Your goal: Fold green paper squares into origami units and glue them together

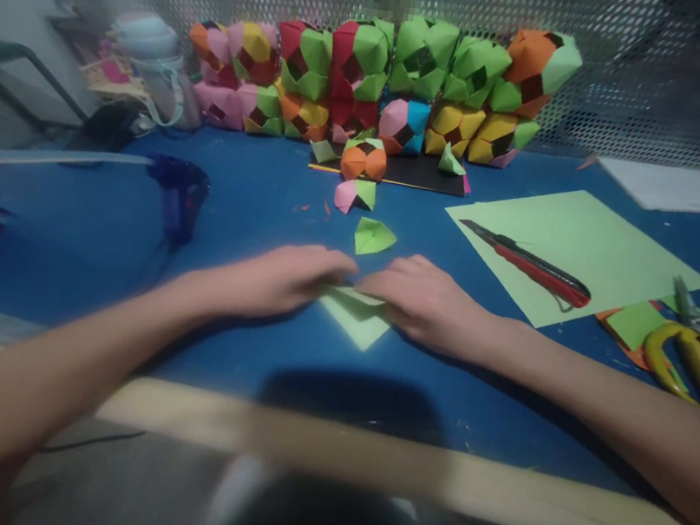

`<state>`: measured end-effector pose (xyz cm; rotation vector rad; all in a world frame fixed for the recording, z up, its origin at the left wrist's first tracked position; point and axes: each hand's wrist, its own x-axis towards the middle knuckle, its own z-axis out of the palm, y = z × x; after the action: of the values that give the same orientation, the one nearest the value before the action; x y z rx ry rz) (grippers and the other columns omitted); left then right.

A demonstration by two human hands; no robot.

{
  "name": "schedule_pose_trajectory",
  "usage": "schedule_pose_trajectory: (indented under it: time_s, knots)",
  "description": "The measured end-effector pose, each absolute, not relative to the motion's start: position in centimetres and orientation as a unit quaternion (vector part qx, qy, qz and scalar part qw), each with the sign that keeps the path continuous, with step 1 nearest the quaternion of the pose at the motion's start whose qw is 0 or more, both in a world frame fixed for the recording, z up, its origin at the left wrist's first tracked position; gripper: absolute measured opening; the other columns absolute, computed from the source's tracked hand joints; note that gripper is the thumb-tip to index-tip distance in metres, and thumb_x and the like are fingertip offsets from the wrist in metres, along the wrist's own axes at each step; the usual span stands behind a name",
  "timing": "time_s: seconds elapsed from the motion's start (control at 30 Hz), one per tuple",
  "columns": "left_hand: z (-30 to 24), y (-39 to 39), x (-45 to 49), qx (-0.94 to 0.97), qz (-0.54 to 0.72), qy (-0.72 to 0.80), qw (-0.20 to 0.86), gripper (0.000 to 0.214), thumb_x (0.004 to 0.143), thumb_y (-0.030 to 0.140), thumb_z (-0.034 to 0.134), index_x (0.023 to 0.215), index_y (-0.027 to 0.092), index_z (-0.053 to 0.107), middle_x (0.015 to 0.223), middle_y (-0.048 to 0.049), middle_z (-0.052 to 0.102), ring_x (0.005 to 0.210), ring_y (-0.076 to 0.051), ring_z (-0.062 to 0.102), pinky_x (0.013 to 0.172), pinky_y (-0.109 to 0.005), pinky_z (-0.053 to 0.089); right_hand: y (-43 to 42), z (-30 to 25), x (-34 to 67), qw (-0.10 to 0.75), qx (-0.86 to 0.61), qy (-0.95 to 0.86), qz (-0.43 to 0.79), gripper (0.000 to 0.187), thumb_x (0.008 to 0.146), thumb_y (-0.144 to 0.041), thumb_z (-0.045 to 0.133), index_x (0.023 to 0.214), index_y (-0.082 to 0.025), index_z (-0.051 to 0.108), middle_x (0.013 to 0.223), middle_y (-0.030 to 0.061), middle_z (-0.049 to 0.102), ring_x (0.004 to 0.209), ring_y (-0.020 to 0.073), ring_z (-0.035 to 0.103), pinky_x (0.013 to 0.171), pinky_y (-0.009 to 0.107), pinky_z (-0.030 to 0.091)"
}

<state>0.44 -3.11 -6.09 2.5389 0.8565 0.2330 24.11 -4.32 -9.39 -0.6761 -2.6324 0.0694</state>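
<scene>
A small light green sheet of paper [362, 324] lies on the blue tabletop between my hands, partly folded, with one corner pointing toward me. My left hand [299, 277] grips its left side, fingers bent over the edge. On the right side, my right hand [427, 300] holds the same paper with curled fingers. Both sets of fingertips come close together at the fold along the far edge. Just beyond them sits a folded green paper piece [373, 236]. Farther back are a pink and green folded piece [355, 197] and an orange one [363, 161].
Stacked paper balls [423, 59] line the back against a perforated metal panel [647, 79]. To the right, a red and black utility knife [527, 264] rests on a large green sheet [596, 238], near scissors [681, 356]. A blue glue gun [181, 193] lies left.
</scene>
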Motion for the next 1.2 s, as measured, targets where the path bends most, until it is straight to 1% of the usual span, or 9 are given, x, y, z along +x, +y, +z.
schedule_pose_trajectory:
  time_s: [0.1, 0.33, 0.6, 0.77, 0.87, 1.0, 1.07, 1.1, 1.2]
  knots:
    - [-5.7, -3.2, 0.3, 0.935, 0.056, 0.283, 0.206, 0.036, 0.087, 0.014, 0.037, 0.119, 0.021, 0.051, 0.104, -0.008, 0.062, 0.09, -0.016, 0.057, 0.079, -0.027, 0.042, -4.2, -9.2, 24.2, 0.186, -0.222, -0.957, -0.001, 0.032, 0.083, -0.004, 0.04, 0.104, -0.014, 0.061, 0.086, 0.0086, 0.067, 0.081, 0.0186, 0.053, 0.069, 0.029, 0.033]
    - [-4.5, -3.8, 0.2, 0.958, -0.019, 0.27, 0.098, 0.031, 0.088, 0.014, 0.035, 0.11, 0.018, 0.056, 0.081, -0.0048, 0.059, 0.068, -0.014, 0.051, 0.063, -0.024, 0.037, -4.5, -7.2, 24.8, 0.066, -0.216, -0.972, -0.063, 0.022, 0.087, -0.009, 0.041, 0.087, -0.016, 0.062, 0.07, 0.0056, 0.065, 0.063, 0.0166, 0.05, 0.065, 0.03, 0.03]
    - [-4.4, -4.2, 0.2, 0.963, -0.04, 0.264, 0.038, 0.027, 0.087, 0.013, 0.035, 0.104, 0.017, 0.056, 0.077, -0.0042, 0.056, 0.063, -0.014, 0.046, 0.056, -0.025, 0.032, -5.1, -5.5, 25.5, -0.009, -0.261, -0.962, -0.085, 0.02, 0.078, -0.004, 0.045, 0.069, -0.019, 0.055, 0.057, 0.0028, 0.059, 0.049, 0.0141, 0.046, 0.056, 0.03, 0.027]
    - [-4.6, -4.6, 0.9, 0.959, -0.043, 0.281, 0.009, 0.025, 0.089, 0.033, 0.042, 0.1, 0.018, 0.058, 0.079, -0.0049, 0.059, 0.069, -0.016, 0.051, 0.057, -0.026, 0.031, -5.4, -5.4, 25.0, -0.021, -0.275, -0.956, -0.1, 0.017, 0.077, -0.004, 0.049, 0.069, -0.018, 0.056, 0.056, 0.0029, 0.058, 0.048, 0.0146, 0.046, 0.055, 0.03, 0.026]
    - [-4.9, -4.9, 1.5, 0.947, -0.009, 0.32, 0.015, 0.036, 0.085, 0.048, 0.045, 0.105, 0.019, 0.056, 0.084, -0.0048, 0.061, 0.072, -0.018, 0.054, 0.057, -0.026, 0.032, -5.4, -5.9, 24.5, 0.015, -0.276, -0.955, -0.105, 0.019, 0.082, -0.006, 0.046, 0.07, -0.017, 0.057, 0.061, 0.0049, 0.06, 0.054, 0.016, 0.05, 0.059, 0.031, 0.029]
    - [-5.2, -5.1, 2.0, 0.915, 0.072, 0.39, 0.074, 0.022, 0.085, 0.03, 0.041, 0.088, 0.017, 0.058, 0.078, -0.0028, 0.06, 0.068, -0.014, 0.052, 0.058, -0.025, 0.034, -5.3, -6.9, 24.0, 0.165, -0.317, -0.933, -0.051, 0.019, 0.088, -0.016, 0.043, 0.081, -0.016, 0.061, 0.077, 0.0093, 0.066, 0.072, 0.0206, 0.058, 0.069, 0.034, 0.036]
    - [-5.2, -5.2, 2.1, 0.884, 0.143, 0.43, 0.118, 0.019, 0.083, 0.025, 0.042, 0.075, 0.016, 0.057, 0.069, -0.001, 0.057, 0.063, -0.012, 0.049, 0.058, -0.024, 0.035, -5.3, -7.1, 23.6, 0.273, -0.362, -0.891, 0.017, 0.018, 0.087, -0.023, 0.048, 0.098, -0.015, 0.06, 0.098, 0.0129, 0.066, 0.091, 0.0249, 0.058, 0.075, 0.037, 0.041]
    - [-5.2, -5.2, 2.2, 0.862, 0.181, 0.45, 0.143, 0.018, 0.081, 0.025, 0.043, 0.073, 0.016, 0.057, 0.067, -0.0002, 0.056, 0.061, -0.012, 0.048, 0.058, -0.024, 0.035, -5.4, -7.2, 23.4, 0.318, -0.39, -0.862, 0.065, 0.025, 0.085, -0.026, 0.051, 0.107, -0.015, 0.057, 0.108, 0.0139, 0.063, 0.099, 0.0261, 0.056, 0.077, 0.038, 0.042]
    - [-5.2, -5.3, 2.3, 0.788, 0.274, 0.498, 0.235, 0.017, 0.077, 0.026, 0.048, 0.08, 0.015, 0.06, 0.072, 0.0, 0.059, 0.064, -0.013, 0.051, 0.058, -0.024, 0.038, -5.4, -7.0, 22.7, 0.378, -0.477, -0.752, 0.252, 0.047, 0.078, -0.031, 0.059, 0.12, -0.014, 0.047, 0.118, 0.014, 0.057, 0.096, 0.0233, 0.057, 0.074, 0.036, 0.047]
